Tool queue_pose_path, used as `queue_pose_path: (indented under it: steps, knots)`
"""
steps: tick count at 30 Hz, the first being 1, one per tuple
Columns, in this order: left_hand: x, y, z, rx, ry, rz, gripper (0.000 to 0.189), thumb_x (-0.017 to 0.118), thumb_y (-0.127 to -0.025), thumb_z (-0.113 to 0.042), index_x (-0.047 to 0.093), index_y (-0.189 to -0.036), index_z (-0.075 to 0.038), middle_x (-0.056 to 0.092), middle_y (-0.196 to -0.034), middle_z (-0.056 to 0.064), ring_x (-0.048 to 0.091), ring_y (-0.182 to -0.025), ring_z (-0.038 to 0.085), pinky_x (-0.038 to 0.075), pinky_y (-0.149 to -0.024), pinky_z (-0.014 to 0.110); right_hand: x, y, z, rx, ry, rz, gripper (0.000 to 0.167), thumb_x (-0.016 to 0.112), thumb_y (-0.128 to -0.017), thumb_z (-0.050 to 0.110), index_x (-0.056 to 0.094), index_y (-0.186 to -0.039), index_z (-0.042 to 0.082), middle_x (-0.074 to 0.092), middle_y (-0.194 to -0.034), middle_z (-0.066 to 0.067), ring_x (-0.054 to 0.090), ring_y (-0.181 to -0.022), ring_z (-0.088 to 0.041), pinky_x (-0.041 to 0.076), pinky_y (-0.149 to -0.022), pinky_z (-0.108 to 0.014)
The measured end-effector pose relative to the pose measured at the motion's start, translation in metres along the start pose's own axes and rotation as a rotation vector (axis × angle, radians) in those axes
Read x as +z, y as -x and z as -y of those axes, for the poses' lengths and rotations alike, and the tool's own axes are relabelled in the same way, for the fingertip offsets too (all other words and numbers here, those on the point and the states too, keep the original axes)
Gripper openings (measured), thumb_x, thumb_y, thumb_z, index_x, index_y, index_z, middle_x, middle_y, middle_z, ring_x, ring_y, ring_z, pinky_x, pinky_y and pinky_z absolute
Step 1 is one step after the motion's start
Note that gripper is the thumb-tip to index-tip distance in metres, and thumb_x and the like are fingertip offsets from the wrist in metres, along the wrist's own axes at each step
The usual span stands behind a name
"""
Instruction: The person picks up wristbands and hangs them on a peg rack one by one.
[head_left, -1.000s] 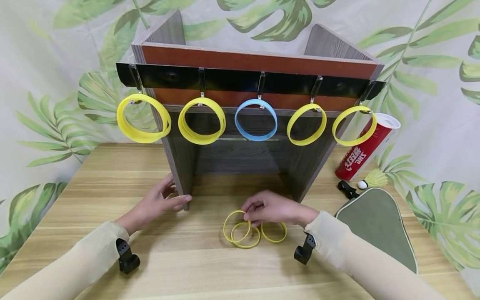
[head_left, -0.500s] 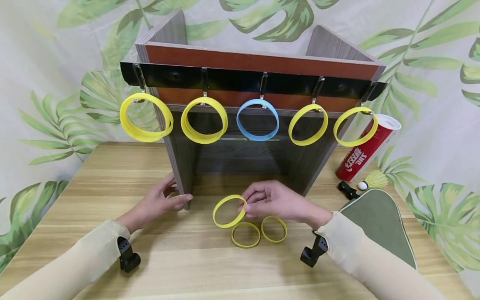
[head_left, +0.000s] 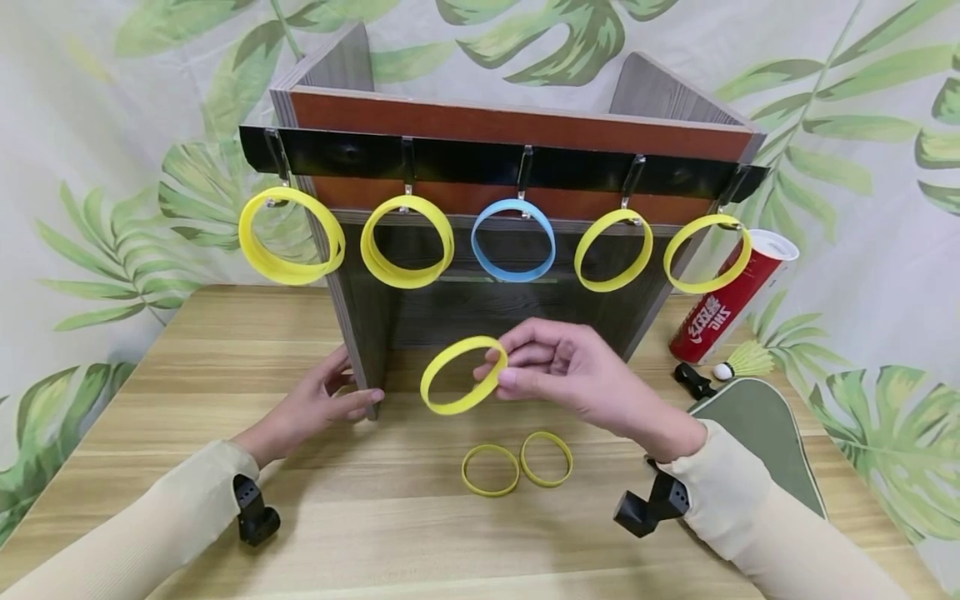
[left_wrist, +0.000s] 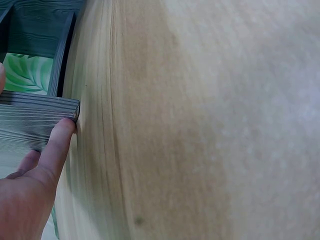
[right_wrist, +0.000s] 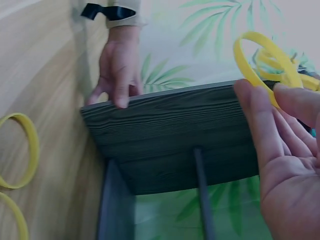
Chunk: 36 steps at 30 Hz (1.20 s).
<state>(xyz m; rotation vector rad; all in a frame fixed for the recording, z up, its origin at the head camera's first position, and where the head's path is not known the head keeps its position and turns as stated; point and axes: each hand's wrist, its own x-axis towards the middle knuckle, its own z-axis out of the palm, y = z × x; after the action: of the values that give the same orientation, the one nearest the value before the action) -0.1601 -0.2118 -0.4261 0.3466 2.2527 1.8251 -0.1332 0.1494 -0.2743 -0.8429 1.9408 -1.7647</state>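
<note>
My right hand pinches a yellow wristband between thumb and fingers, raised above the table before the stand's opening. My left hand grips the lower front edge of the left side panel of a grey wooden stand, thumb over the edge; some of its fingers are hidden behind the panel. On the table, close together, lie two thin yellow wristbands, a left one and a right one. A blue wristband hangs from the middle hook, with yellow wristbands on the hooks either side.
The hooks sit on a black strip across the stand's front. To the right stand a red tube, a yellow shuttlecock, a small black object and a green case. A leaf-patterned cloth hangs behind.
My right hand has lifted one yellow wristband off the table, up and slightly right, away from the other two. The left hand stays at the panel.
</note>
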Motion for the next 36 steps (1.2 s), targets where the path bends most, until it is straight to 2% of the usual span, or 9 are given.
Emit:
queue_pose_path:
  steps: [8, 14, 19, 22, 28, 36]
  knots:
    - [0.0, 0.0, 0.001, 0.006, -0.001, 0.005, 0.081, 0.072, -0.1, -0.015, 0.026, -0.167, -0.023, 0.041, -0.16, 0.024, 0.051, -0.13, 0.029, 0.064, -0.087, 0.037, -0.004, 0.003, 0.021, -0.121, -0.053, -0.175, 0.019, 0.068, -0.1, 0.0, 0.066, -0.118, 0.001, 0.081, -0.113, -0.003, 0.076, -0.111, -0.018, 0.063, -0.094, -0.035]
    - [0.0, 0.0, 0.002, 0.001, -0.001, 0.001, 0.081, 0.073, -0.1, -0.016, 0.027, -0.166, -0.024, 0.043, -0.156, 0.025, 0.056, -0.124, 0.019, 0.064, -0.087, 0.037, -0.006, 0.003, 0.032, -0.212, -0.071, -0.307, 0.02, 0.066, -0.1, -0.002, 0.066, -0.118, 0.006, 0.08, -0.114, -0.003, 0.076, -0.111, -0.017, 0.062, -0.095, -0.033]
    - [0.001, 0.0, 0.001, 0.002, -0.003, 0.001, 0.08, 0.073, -0.1, -0.016, 0.027, -0.166, -0.023, 0.043, -0.156, 0.026, 0.056, -0.123, 0.015, 0.064, -0.087, 0.037, -0.006, 0.001, 0.039, -0.254, -0.135, -0.404, 0.021, 0.064, -0.1, -0.004, 0.064, -0.119, 0.003, 0.08, -0.113, -0.005, 0.076, -0.11, -0.016, 0.062, -0.094, -0.031]
    - [0.001, 0.0, 0.001, 0.003, -0.006, 0.002, 0.08, 0.072, -0.1, -0.016, 0.027, -0.166, -0.022, 0.044, -0.156, 0.026, 0.056, -0.123, 0.017, 0.064, -0.087, 0.037, -0.004, -0.003, 0.04, -0.27, -0.17, -0.445, 0.021, 0.063, -0.1, -0.005, 0.063, -0.12, 0.0, 0.08, -0.112, -0.006, 0.077, -0.107, -0.016, 0.062, -0.094, -0.03]
    - [0.0, 0.0, 0.0, 0.002, -0.007, 0.003, 0.08, 0.072, -0.1, -0.016, 0.027, -0.166, -0.022, 0.044, -0.154, 0.026, 0.054, -0.125, 0.024, 0.064, -0.087, 0.037, 0.001, -0.01, 0.041, -0.268, -0.135, -0.522, 0.019, 0.06, -0.101, -0.008, 0.064, -0.117, 0.002, 0.081, -0.108, -0.002, 0.078, -0.103, -0.015, 0.062, -0.094, -0.031]
    - [-0.001, 0.0, 0.0, -0.003, -0.002, 0.005, 0.08, 0.072, -0.1, -0.015, 0.026, -0.166, -0.022, 0.044, -0.155, 0.026, 0.055, -0.124, 0.022, 0.064, -0.087, 0.036, 0.003, -0.012, 0.039, -0.226, -0.111, -0.522, 0.018, 0.062, -0.101, -0.004, 0.063, -0.119, 0.001, 0.081, -0.105, 0.001, 0.079, -0.098, -0.014, 0.063, -0.092, -0.032]
